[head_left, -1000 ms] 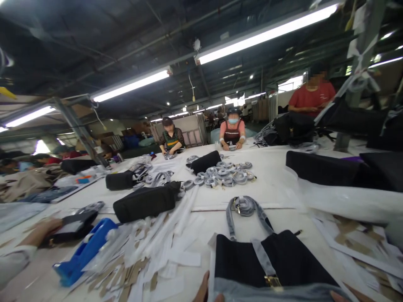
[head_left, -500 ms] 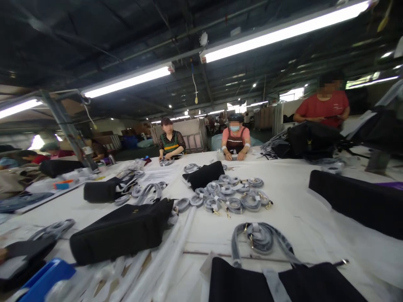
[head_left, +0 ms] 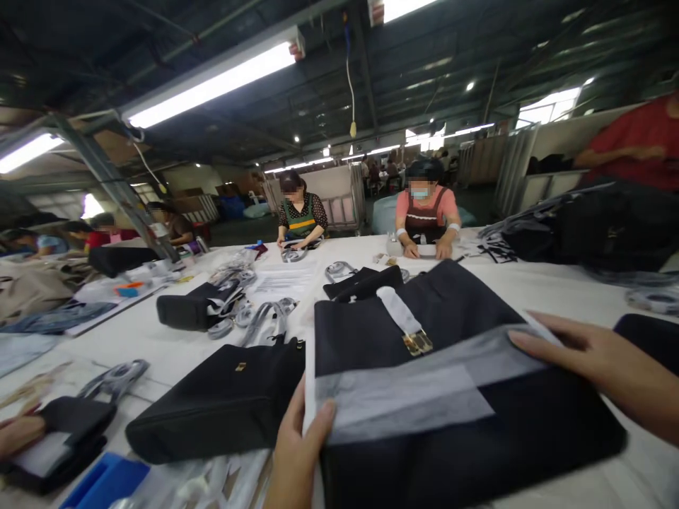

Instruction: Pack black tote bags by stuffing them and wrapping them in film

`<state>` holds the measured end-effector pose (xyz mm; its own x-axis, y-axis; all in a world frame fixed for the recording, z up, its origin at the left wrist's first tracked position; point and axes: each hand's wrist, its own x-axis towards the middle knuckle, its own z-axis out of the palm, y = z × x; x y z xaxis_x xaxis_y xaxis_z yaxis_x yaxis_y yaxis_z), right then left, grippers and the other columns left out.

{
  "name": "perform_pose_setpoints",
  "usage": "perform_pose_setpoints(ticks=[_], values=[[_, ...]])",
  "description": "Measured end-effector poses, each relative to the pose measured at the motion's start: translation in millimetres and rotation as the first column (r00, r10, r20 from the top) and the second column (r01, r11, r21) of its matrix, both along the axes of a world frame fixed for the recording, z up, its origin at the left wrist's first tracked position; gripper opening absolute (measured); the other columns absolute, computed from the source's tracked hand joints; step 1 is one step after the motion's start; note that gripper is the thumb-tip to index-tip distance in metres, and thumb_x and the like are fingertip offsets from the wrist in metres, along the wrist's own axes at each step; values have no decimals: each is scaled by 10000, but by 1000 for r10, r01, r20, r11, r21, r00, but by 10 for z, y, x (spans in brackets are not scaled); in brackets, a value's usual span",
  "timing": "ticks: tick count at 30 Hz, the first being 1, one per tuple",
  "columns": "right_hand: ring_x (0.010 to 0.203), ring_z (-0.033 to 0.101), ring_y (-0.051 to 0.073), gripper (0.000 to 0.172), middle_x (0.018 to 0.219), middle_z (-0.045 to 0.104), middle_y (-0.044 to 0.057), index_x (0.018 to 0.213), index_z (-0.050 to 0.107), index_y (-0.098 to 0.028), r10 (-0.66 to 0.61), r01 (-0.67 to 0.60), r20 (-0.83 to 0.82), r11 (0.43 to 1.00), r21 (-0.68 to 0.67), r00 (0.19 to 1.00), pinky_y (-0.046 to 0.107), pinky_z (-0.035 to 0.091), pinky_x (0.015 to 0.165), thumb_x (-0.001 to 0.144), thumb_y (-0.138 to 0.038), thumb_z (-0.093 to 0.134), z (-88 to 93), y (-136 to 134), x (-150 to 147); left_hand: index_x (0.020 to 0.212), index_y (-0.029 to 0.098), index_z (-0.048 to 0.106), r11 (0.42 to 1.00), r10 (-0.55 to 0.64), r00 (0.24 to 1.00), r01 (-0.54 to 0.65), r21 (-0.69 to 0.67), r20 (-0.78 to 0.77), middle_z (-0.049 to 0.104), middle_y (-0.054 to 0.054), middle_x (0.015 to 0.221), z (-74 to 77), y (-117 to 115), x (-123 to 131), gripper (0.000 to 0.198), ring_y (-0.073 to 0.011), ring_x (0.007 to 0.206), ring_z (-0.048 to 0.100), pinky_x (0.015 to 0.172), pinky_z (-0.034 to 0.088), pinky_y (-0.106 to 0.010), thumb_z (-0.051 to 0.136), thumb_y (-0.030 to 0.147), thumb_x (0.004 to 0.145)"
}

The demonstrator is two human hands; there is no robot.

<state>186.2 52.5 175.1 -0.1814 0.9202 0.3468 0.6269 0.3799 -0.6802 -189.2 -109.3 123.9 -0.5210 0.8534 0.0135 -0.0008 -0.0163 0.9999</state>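
So both hands are gripping a big black bag (head_left: 456, 396) that's taking up the lower middle and lower right of the frame, held flat and tilted up a bit toward the camera. The left hand (head_left: 297, 452) is coming up from the bottom centre, thumb pressing down on the bag's near left corner, so that grip is closed on the bag edge. The right hand (head_left: 599, 367) is reaching in from the right edge, fingers lying long and flat across the bag's right side, resting on a sheet of white tissue paper (head_left: 414, 396) that's wrapping across the front of the bag. How the thumb on that side is sitting I can't tell, it's hidden.

A pale strap with a gold buckle (head_left: 417, 343) is running down the upper middle of the bag.

Just left of it, another black bag (head_left: 217, 406) is lying on the white worktop (head_left: 159, 339), nearly touching the held one. Further back, in the middle left, a smaller black bag (head_left: 191, 311) is sitting with grey straps (head_left: 259, 318) lying beside it. In the bottom left corner there's something blue (head_left: 103, 484), and someone else's hand (head_left: 18, 435) is coming in from the left edge on a dark pouch.

Across the worktop, in the upper middle, two people are sitting and working, one in a green top (head_left: 301, 220) and one in a pink top (head_left: 426, 212).
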Motion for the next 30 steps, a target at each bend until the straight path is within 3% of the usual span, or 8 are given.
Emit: perform_pose_setpoints(ticks=[2,6,12,16,21,24,27,30], values=[[1017,676,317,503,1162,721,47,1175,712,-303,15,-46,-208,988,-148,978,420,564,876,780,-614,685,399,402,-356,1405,229,489,997,-14,994,6,76,108,629,-85,1332,329,381,-50,693,-310,1248,571,1044,487,-419,711,452,788],[1049,642,295,592,1138,720,83,1233,678,-168,83,-81,-119,996,28,989,466,452,987,840,-605,607,1053,1240,-959,1390,193,496,962,-20,994,-11,272,108,634,-88,1319,793,1207,-264,605,-268,1236,579,1038,480,-359,665,345,830],[1171,589,318,644,1252,664,94,1328,599,-157,51,-61,83,991,121,995,453,420,1036,893,-622,504,1410,2445,-1525,1429,191,440,920,-26,999,15,391,23,605,-90,1356,898,2380,-659,603,-242,1206,596,1005,489,-326,580,350,865],[1346,422,383,692,1476,467,163,1472,416,-123,5,-40,257,991,131,967,536,315,1116,925,-543,477,884,3056,-1948,1378,174,491,950,-13,1000,20,312,-25,656,-98,1277,416,3059,-804,543,-228,1136,633,967,502,-319,568,344,868],[1448,220,406,607,1562,349,123,1407,515,-188,159,-210,476,976,56,865,629,151,1160,912,-540,502,-647,3298,-2494,1200,110,612,995,69,987,-59,76,-148,686,-165,1181,-534,3671,-1079,442,-309,1128,622,984,469,-414,633,357,834],[1461,175,407,672,1591,279,134,1470,421,-159,220,-265,522,964,12,824,629,196,1147,929,-555,458,-1431,3268,-2686,1251,167,590,995,93,962,-98,-7,-256,662,-133,1241,-899,3860,-1300,494,-317,1212,569,1053,399,-413,685,358,805],[1453,198,411,719,1607,224,149,1510,334,-131,236,-281,524,960,6,818,612,262,1129,939,-559,430,-1751,3271,-2763,1343,208,523,994,70,944,-93,-59,-324,641,-108,1292,-1024,3940,-1428,558,-290,1217,570,1048,399,-379,663,387,833],[1459,196,393,670,1612,214,142,1508,336,-149,220,-289,514,955,59,829,611,227,1146,962,-532,399,-1646,3290,-2707,1404,191,460,989,63,937,-104,-104,-344,596,-133,1356,-997,3960,-1440,628,-293,1249,553,1053,391,-369,618,469,864]])
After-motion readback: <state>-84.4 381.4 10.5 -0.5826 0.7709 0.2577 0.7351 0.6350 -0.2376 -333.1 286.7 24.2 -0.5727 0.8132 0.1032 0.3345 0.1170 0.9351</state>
